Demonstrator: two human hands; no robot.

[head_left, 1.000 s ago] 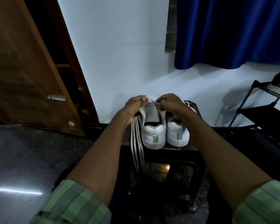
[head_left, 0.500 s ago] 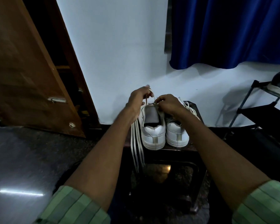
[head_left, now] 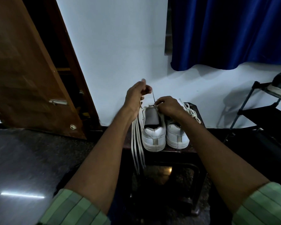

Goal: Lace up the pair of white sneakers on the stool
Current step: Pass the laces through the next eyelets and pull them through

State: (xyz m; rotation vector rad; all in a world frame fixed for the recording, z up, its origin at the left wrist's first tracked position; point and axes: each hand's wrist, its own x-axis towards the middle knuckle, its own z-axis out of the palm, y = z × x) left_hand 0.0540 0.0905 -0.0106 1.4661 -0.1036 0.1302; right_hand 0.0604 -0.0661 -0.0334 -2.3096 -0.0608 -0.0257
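Observation:
Two white sneakers stand heel-toward-me on a dark stool. The left sneaker has its tongue up; the right sneaker carries loose laces at its far end. My left hand is raised above the left sneaker, pinching a white lace that runs taut down to the shoe's top. Several loose lace strands hang from under that hand past the stool's edge. My right hand grips the left sneaker's upper edge where the lace enters.
A white wall stands right behind the stool. An open wooden door is at the left, a blue curtain at the upper right. A black rack with a dark shoe stands at the right. The floor is dark and glossy.
My left hand has risen up and away from the left sneaker, drawing the lace out taut. My right hand has stayed on the shoe's top edge.

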